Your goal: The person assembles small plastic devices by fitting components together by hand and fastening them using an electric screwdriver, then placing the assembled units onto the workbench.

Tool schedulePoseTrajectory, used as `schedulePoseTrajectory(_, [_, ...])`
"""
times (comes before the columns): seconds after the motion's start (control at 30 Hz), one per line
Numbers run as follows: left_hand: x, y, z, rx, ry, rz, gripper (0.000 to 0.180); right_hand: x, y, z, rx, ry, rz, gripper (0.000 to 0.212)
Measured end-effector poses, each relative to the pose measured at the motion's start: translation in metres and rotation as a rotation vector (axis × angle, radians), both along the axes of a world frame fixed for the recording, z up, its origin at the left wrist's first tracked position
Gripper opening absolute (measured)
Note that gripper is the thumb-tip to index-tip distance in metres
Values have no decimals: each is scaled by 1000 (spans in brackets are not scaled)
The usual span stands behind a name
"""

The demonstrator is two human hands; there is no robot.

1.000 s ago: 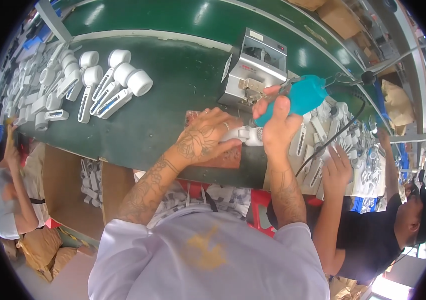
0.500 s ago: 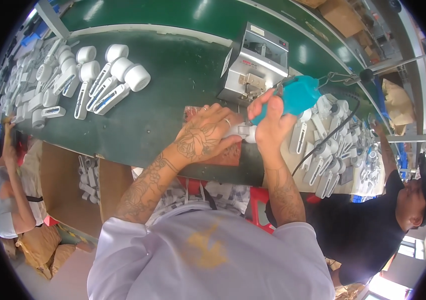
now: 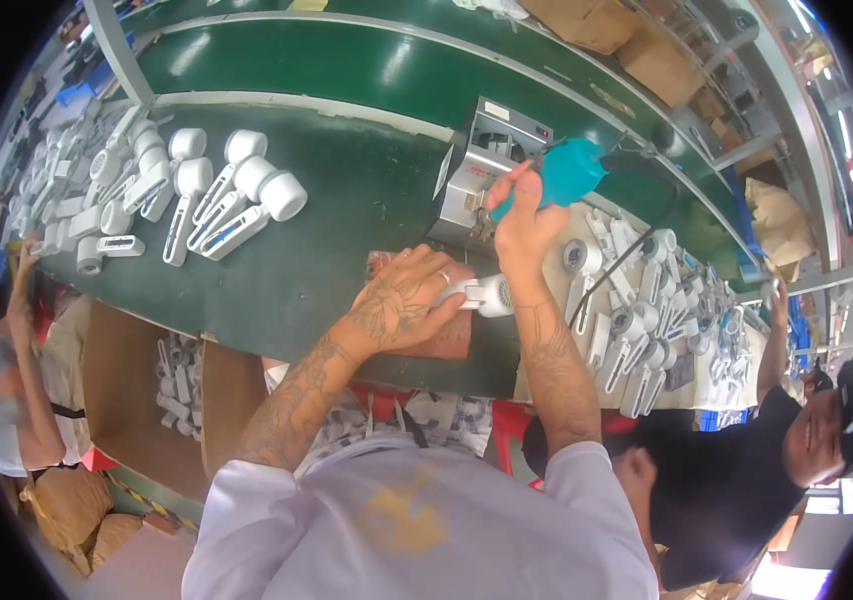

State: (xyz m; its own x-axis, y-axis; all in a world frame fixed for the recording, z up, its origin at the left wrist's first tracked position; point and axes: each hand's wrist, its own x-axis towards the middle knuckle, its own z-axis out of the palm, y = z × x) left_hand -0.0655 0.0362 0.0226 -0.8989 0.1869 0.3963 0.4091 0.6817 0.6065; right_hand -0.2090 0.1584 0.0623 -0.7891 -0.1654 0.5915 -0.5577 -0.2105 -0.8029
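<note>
A white handheld fan lies on a reddish mat on the green worktop, its round head toward the right. My left hand, tattooed and wearing a ring, is closed over the fan's handle and hides most of it. Above and to the right of the fan head, my right hand grips a teal electric screwdriver that hangs from a wire and has a dark cable. The screwdriver's tip is hidden by my fingers; it is near the front of a grey metal screw feeder, but I cannot see whether they touch.
Several white fans lie at left, with a larger heap behind. More fans cover a pale surface at right. A cardboard box of parts stands at lower left. Co-workers sit on both sides, one in a black shirt.
My right hand has lifted the screwdriver up and away from the fan, toward the screw feeder. My left hand keeps holding the fan on the mat. The view has shifted slightly.
</note>
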Motion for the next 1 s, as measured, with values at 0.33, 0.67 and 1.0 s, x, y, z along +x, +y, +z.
schedulePoseTrajectory(0.33, [0,-1,-1,-10,-8,36,34,63,30,24,-88,-271,54,37])
schedulePoseTrajectory(0.67, [-3,0,-2,-14,-14,11,35,77,43,6,-33,-283,68,46])
schedulePoseTrajectory(1.0, [-2,0,1,-17,-36,5,37,77,47,8,-138,-215,113,42])
